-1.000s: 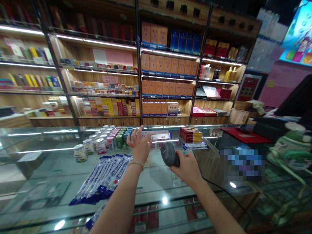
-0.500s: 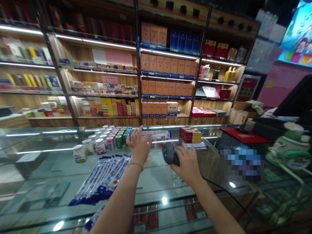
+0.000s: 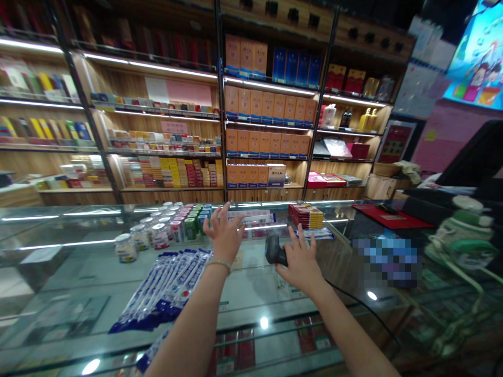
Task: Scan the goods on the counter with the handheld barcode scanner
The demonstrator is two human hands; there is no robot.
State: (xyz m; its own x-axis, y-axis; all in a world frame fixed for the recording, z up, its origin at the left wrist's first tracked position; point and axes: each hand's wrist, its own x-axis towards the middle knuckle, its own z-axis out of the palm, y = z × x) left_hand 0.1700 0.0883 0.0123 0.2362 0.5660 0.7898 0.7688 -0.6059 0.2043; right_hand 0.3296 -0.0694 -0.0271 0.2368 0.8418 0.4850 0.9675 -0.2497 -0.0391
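Observation:
My left hand (image 3: 225, 233) hovers over the glass counter (image 3: 251, 293), fingers spread and empty. It is near a long white packet (image 3: 257, 219) with blue ends and the rows of small tubs (image 3: 191, 228). My right hand (image 3: 302, 262) has its fingers raised and apart, with the thumb and palm side against the handle of a black barcode scanner (image 3: 273, 249). The scanner's head faces left, and a black cable trails from beneath the right wrist. Blue-and-white long packets (image 3: 165, 290) lie fanned out left of my left forearm.
A stack of red and yellow packs (image 3: 306, 216) sits beyond my right hand. White-lidded jars (image 3: 126, 247) are at the left. A green bottle (image 3: 461, 235), a red mat (image 3: 387, 216) and a blurred blue item (image 3: 393, 259) are at the right. Stocked shelves (image 3: 267, 125) stand behind.
The scanner has turned, its head now facing more to the left. My right hand's fingers have lifted and spread more. My left hand has hardly moved.

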